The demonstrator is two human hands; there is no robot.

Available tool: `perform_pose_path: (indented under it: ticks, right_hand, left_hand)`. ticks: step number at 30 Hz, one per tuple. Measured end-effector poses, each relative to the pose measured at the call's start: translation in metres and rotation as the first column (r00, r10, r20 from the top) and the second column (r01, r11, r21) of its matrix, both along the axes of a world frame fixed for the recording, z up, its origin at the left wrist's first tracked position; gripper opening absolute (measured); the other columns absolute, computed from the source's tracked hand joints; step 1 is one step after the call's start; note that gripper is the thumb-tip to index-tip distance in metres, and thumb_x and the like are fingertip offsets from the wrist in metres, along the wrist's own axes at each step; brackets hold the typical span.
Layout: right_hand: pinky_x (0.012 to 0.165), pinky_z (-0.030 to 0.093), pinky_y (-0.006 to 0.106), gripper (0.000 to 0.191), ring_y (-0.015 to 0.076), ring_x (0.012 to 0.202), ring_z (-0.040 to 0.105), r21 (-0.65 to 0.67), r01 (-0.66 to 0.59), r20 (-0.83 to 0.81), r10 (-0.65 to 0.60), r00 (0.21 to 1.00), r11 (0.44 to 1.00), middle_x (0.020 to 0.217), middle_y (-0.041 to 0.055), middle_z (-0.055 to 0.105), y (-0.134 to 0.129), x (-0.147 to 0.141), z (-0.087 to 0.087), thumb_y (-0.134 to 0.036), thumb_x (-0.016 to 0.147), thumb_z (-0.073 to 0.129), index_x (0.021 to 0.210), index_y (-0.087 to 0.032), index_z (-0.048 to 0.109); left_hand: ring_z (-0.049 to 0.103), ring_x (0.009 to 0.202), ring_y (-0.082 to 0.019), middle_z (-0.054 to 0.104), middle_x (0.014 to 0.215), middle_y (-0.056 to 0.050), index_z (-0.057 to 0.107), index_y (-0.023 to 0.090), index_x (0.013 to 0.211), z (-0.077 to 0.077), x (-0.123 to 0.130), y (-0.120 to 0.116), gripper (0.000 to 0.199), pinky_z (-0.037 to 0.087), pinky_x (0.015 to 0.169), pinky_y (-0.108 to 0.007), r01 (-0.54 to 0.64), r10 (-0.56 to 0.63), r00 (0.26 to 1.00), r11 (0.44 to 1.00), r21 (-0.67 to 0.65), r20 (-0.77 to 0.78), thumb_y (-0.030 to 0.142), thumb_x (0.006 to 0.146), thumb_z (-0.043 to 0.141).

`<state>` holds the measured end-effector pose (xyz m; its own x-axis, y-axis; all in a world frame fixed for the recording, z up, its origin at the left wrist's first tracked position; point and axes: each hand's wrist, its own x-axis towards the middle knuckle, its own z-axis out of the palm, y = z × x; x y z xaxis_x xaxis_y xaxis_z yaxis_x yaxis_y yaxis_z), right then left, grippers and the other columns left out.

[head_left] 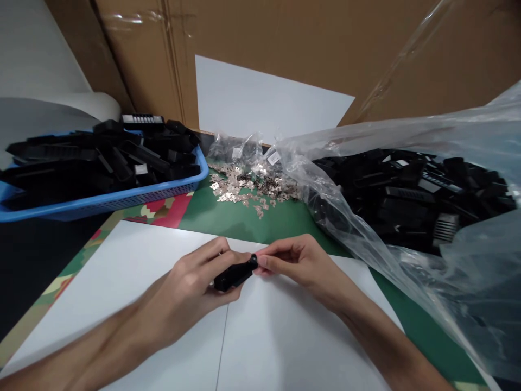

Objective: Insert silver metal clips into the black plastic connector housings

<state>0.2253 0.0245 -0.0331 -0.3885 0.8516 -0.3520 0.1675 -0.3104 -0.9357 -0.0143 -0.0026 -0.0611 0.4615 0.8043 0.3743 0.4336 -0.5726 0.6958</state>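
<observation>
My left hand is wrapped round a small black plastic housing, tilted with its far end pointing up and right. At that end my right hand has thumb and forefinger pinched together, touching the housing's tip. Whatever sits between those fingertips, if anything, is hidden. Both hands are above the white paper sheets. Beyond them, small flat metal pieces lie in a loose pile on the green mat.
On the left stands a blue basket heaped with black plastic parts. A clear plastic bag holding more black parts spreads across the right. Small clear bags lie behind the metal pieces, before a cardboard wall.
</observation>
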Motion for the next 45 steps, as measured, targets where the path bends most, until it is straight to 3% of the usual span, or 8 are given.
perform_pose_path:
  ticks: [21, 27, 30, 32, 35, 38, 40, 45]
  right_hand:
    - [0.070, 0.056, 0.027, 0.014, 0.0190, 0.072, 0.074, 0.026, 0.149, 0.040, -0.150, 0.988, 0.989, 0.075, 0.0054, 0.079, -0.010, -0.015, -0.008, -0.024, 0.073, 0.082, 0.085, -0.016, 0.083]
    - [0.073, 0.058, 0.029, 0.017, 0.0194, 0.073, 0.074, 0.027, 0.106, 0.014, -0.107, 0.994, 0.994, 0.074, 0.0057, 0.078, -0.006, -0.009, -0.006, -0.030, 0.077, 0.084, 0.083, -0.015, 0.081]
    - [0.080, 0.060, 0.031, 0.023, 0.0192, 0.083, 0.074, 0.115, 0.029, 0.034, -0.033, 0.999, 0.993, 0.091, 0.0066, 0.080, -0.007, 0.000, 0.010, -0.038, 0.087, 0.079, 0.098, -0.017, 0.081]
    - [0.086, 0.060, 0.031, 0.026, 0.0191, 0.097, 0.073, 0.311, 0.024, 0.094, -0.056, 0.994, 0.950, 0.115, 0.0064, 0.076, -0.012, 0.003, 0.019, -0.035, 0.094, 0.073, 0.117, -0.022, 0.077]
    - [0.095, 0.059, 0.032, 0.039, 0.0198, 0.114, 0.067, 0.647, -0.013, 0.147, -0.108, 0.983, 0.762, 0.131, 0.0049, 0.068, -0.024, -0.002, 0.021, -0.024, 0.097, 0.071, 0.136, -0.029, 0.066]
    - [0.094, 0.058, 0.037, 0.042, 0.0224, 0.111, 0.066, 0.857, -0.096, 0.226, -0.201, 0.953, 0.506, 0.123, 0.0078, 0.069, -0.033, -0.013, 0.009, -0.014, 0.098, 0.067, 0.138, -0.025, 0.062]
    - [0.092, 0.059, 0.038, 0.047, 0.0233, 0.109, 0.066, 0.910, -0.132, 0.246, -0.257, 0.935, 0.392, 0.120, 0.0098, 0.070, -0.036, -0.018, 0.001, -0.007, 0.099, 0.060, 0.144, -0.022, 0.056]
    - [0.091, 0.058, 0.036, 0.051, 0.0220, 0.108, 0.066, 0.897, -0.113, 0.225, -0.221, 0.949, 0.428, 0.121, 0.0081, 0.070, -0.037, -0.020, -0.001, -0.003, 0.102, 0.051, 0.148, -0.025, 0.051]
  left_hand:
    - [0.072, 0.093, -0.016, 0.067, 0.102, -0.005, 0.059, 0.021, 0.130, 0.002, -0.001, -0.001, 0.036, 0.060, 0.084, -0.024, 0.080, -0.068, 0.995, 0.985, 0.151, -0.079, 0.007, 0.097, 0.062]
    - [0.071, 0.095, -0.014, 0.069, 0.104, -0.002, 0.067, 0.025, 0.123, 0.008, 0.004, -0.004, 0.035, 0.057, 0.081, -0.021, 0.005, -0.005, 0.998, 1.000, -0.003, 0.055, 0.006, 0.094, 0.064]
    - [0.071, 0.084, -0.014, 0.073, 0.094, 0.000, 0.076, 0.028, 0.109, 0.014, 0.008, 0.002, 0.024, 0.056, 0.073, -0.022, -0.113, 0.142, 0.976, 0.978, -0.177, 0.163, 0.016, 0.088, 0.076]
    - [0.073, 0.084, -0.017, 0.077, 0.092, 0.000, 0.080, 0.028, 0.100, 0.018, 0.009, 0.008, 0.020, 0.057, 0.072, -0.024, -0.167, 0.281, 0.932, 0.895, -0.414, 0.231, 0.030, 0.081, 0.085]
    - [0.074, 0.089, -0.019, 0.080, 0.088, -0.002, 0.083, 0.026, 0.099, 0.022, 0.010, 0.013, 0.031, 0.058, 0.078, -0.025, -0.052, 0.399, 0.865, 0.675, -0.736, 0.305, 0.045, 0.075, 0.090]
    - [0.074, 0.096, -0.019, 0.082, 0.093, -0.003, 0.083, 0.024, 0.104, 0.026, 0.012, 0.013, 0.035, 0.056, 0.091, -0.027, 0.083, 0.420, 0.838, 0.534, -0.842, 0.349, 0.049, 0.079, 0.087]
    - [0.074, 0.098, -0.020, 0.082, 0.101, -0.005, 0.083, 0.024, 0.106, 0.026, 0.013, 0.012, 0.037, 0.055, 0.095, -0.029, 0.110, 0.434, 0.828, 0.496, -0.861, 0.355, 0.049, 0.079, 0.087]
    - [0.072, 0.099, -0.020, 0.082, 0.102, -0.005, 0.084, 0.024, 0.105, 0.023, 0.012, 0.015, 0.035, 0.054, 0.098, -0.031, 0.116, 0.426, 0.835, 0.482, -0.869, 0.348, 0.049, 0.080, 0.086]
